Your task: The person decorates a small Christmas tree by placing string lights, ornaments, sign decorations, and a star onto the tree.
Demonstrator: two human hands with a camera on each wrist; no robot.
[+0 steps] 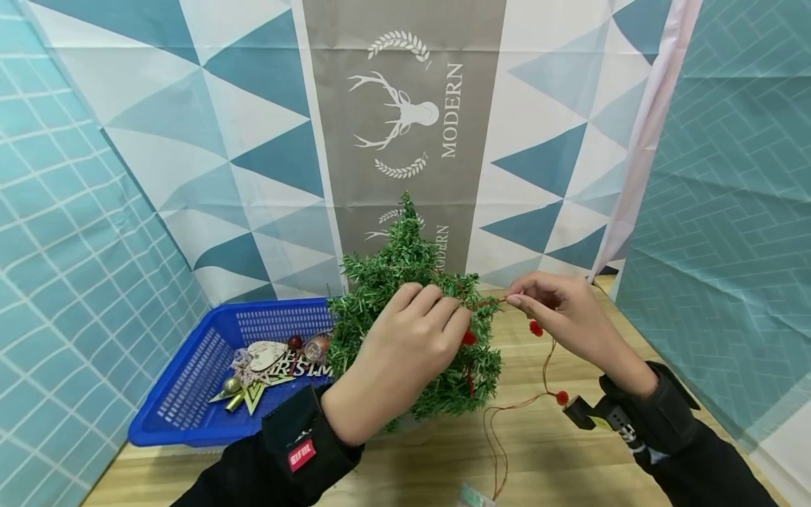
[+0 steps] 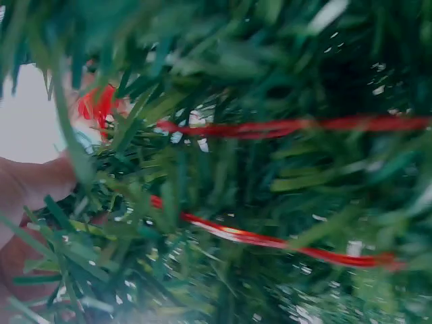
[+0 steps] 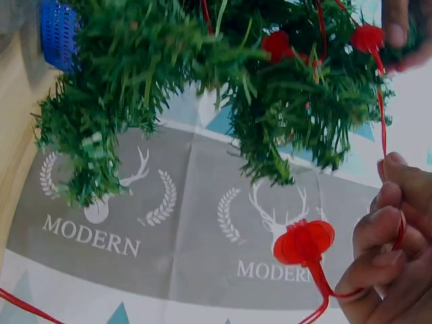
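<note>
A small green artificial Christmas tree [image 1: 405, 246] stands on the table, with a red lantern string light wound through its branches. Its doubled red wire [image 2: 270, 127] crosses the needles in the left wrist view. With curled fingers, my left hand [image 1: 405, 345] grips the string light at the tree's right front, beside a red lantern [image 3: 368, 38]; its fingertips are partly hidden. Out to the right, my right hand [image 1: 564, 310] pinches the wire between thumb and fingers, and the stretch between both hands runs taut. Another lantern [image 3: 304, 243] dangles below the right hand.
Left of the tree, a blue plastic basket [image 1: 209, 440] holds a gold star, a wooden heart, baubles and a lettered sign. Loose wire with a further lantern [image 1: 562, 398] trails down to a small clear-and-green box [image 1: 472, 496] at the front. A patterned curtain [image 1: 405, 162] hangs behind.
</note>
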